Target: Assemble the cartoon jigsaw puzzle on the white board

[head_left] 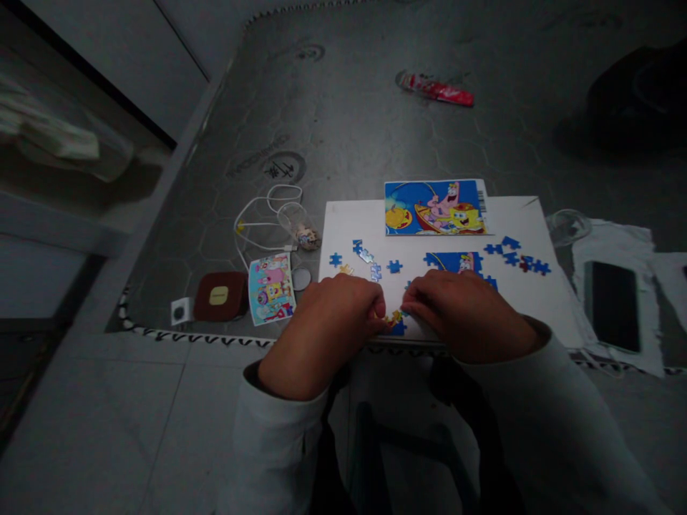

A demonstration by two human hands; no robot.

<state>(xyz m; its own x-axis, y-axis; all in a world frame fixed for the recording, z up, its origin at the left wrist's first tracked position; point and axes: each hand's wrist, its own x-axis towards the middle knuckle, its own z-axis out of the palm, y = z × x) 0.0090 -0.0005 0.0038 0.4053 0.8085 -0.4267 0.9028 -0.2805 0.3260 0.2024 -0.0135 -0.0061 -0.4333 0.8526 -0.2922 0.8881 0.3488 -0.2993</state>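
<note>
My left hand [330, 325] and my right hand [464, 311] rest side by side on the near edge of a white board [515, 286]. The fingers of both are curled and pinch small jigsaw pieces [396, 320] between them. A partly joined blue section of puzzle [456, 262] lies just beyond my right hand. Loose blue pieces [368, 257] are scattered beyond my left hand, and more loose pieces [515, 254] lie at the right. A cartoon reference picture [434, 207] sits at the board's far edge.
Left of the board lie a white cable [262, 214], a second cartoon card [271, 288], a brown case [220, 295] and a small white cube [181, 311]. A dark phone [615, 304] rests on white cloth at the right. A red wrapper [437, 89] lies far back.
</note>
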